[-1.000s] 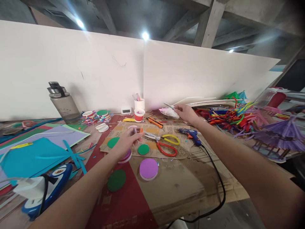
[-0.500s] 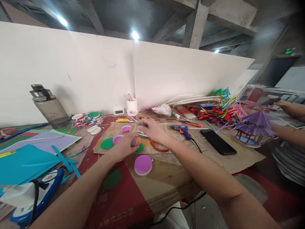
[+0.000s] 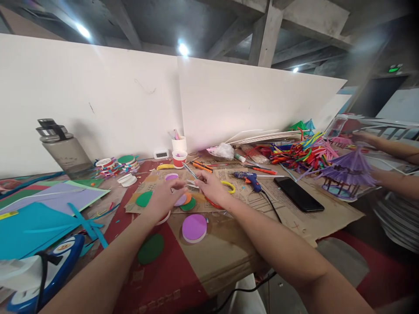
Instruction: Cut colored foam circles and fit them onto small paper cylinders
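Note:
My right hand (image 3: 212, 186) is closed around a slim silvery tool (image 3: 189, 170), perhaps tweezers, that points up and left. Beside it my left hand (image 3: 165, 196) has its fingers bent together near the thumb. Whatever is in them is too small to make out. Under and around the left hand lie a purple disc (image 3: 180, 200), an orange disc (image 3: 187, 198) and green discs (image 3: 144, 199). Closer to me is a larger purple disc (image 3: 194, 227) with a white rim. Yellow scissor handles (image 3: 229, 187) and a red strip (image 3: 213, 203) show by my right wrist.
A glue gun (image 3: 248, 179) with a cord and a black phone (image 3: 298, 194) lie on the cardboard (image 3: 327, 218). Paper cups (image 3: 179, 159) stand behind. A bottle (image 3: 67, 150) and blue sheets (image 3: 29, 224) are left. Another person's arm (image 3: 393, 181) is near a purple paper umbrella (image 3: 348, 170).
My left hand has lifted off the discs and drawn up towards my right hand. My right hand has shifted slightly, baring the yellow handles. The view has tilted a little.

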`<state>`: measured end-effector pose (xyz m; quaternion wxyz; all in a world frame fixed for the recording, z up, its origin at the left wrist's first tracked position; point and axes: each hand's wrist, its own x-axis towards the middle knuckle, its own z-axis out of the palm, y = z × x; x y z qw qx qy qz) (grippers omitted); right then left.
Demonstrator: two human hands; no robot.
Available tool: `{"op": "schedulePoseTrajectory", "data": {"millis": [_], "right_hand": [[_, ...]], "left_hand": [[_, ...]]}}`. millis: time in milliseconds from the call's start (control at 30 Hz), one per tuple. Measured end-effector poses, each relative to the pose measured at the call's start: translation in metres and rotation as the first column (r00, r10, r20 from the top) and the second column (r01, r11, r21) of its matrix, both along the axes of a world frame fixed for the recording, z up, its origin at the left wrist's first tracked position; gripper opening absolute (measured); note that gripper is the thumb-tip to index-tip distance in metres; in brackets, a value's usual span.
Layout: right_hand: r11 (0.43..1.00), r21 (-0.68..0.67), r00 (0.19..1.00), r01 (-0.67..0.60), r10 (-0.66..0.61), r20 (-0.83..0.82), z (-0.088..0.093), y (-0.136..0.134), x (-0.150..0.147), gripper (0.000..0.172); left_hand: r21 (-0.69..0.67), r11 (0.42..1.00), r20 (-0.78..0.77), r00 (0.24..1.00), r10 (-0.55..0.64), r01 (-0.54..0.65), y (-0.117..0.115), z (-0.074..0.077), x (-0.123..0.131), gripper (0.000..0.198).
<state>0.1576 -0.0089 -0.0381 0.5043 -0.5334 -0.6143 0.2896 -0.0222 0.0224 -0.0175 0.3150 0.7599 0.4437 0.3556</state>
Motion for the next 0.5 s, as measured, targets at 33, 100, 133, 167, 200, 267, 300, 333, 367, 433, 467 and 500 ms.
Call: {"op": "schedulePoseTrajectory", "data": {"millis": [33,100,133,167,200,267,300,333,367,433,467,500], "right_hand": [[1.000,0.017,1.000,0.002,-0.002,0.004,-0.001,-0.001,-0.002,0.009],[0.999,0.038,1.000,-0.003,0.002,0.012,-0.002,-0.004,-0.006,0.012],[0.999,0.042,1.000,-0.008,0.007,0.013,-0.002,-0.006,-0.008,0.013],[0.999,0.042,1.000,-0.015,0.014,0.011,-0.002,-0.007,-0.010,0.015],[0.999,0.039,1.000,-0.025,0.025,0.003,-0.002,-0.008,-0.012,0.016],[0.998,0.030,0.998,-0.053,0.054,-0.022,-0.002,-0.010,-0.013,0.018],[0.997,0.025,0.997,-0.066,0.067,-0.033,-0.003,-0.011,-0.014,0.019],[0.997,0.024,0.997,-0.074,0.075,-0.036,-0.004,-0.011,-0.014,0.020],[0.997,0.027,0.996,-0.078,0.079,-0.034,-0.005,-0.011,-0.014,0.020],[0.997,0.050,0.998,-0.061,0.062,-0.016,-0.007,-0.012,-0.013,0.019],[0.997,0.062,0.999,-0.052,0.052,-0.007,-0.008,-0.012,-0.013,0.019],[0.996,0.072,0.999,-0.044,0.044,0.001,-0.010,-0.012,-0.012,0.020]], "left_hand": [[-0.018,0.999,0.026,0.999,0.027,-0.026,-0.002,0.003,0.001,0.026],[-0.074,0.995,0.109,0.992,0.070,-0.062,-0.007,0.008,0.002,0.025],[-0.101,0.993,0.151,0.985,0.082,-0.067,-0.008,0.009,0.003,0.025],[-0.124,0.990,0.187,0.979,0.085,-0.062,-0.009,0.010,0.003,0.026],[-0.142,0.988,0.217,0.973,0.082,-0.052,-0.010,0.010,0.004,0.026],[-0.174,0.984,0.263,0.962,0.075,-0.029,-0.010,0.008,0.005,0.026],[-0.191,0.981,0.285,0.955,0.078,-0.023,-0.010,0.006,0.006,0.027],[-0.210,0.978,0.310,0.947,0.085,-0.019,-0.010,0.004,0.006,0.026],[-0.229,0.973,0.339,0.935,0.099,-0.020,-0.009,0.002,0.007,0.026],[-0.266,0.964,0.401,0.910,0.106,0.005,-0.008,0.000,0.008,0.025],[-0.279,0.960,0.442,0.891,0.103,0.028,-0.008,-0.001,0.008,0.025],[-0.288,0.957,0.467,0.878,0.102,0.042,-0.008,-0.002,0.009,0.025]]}}
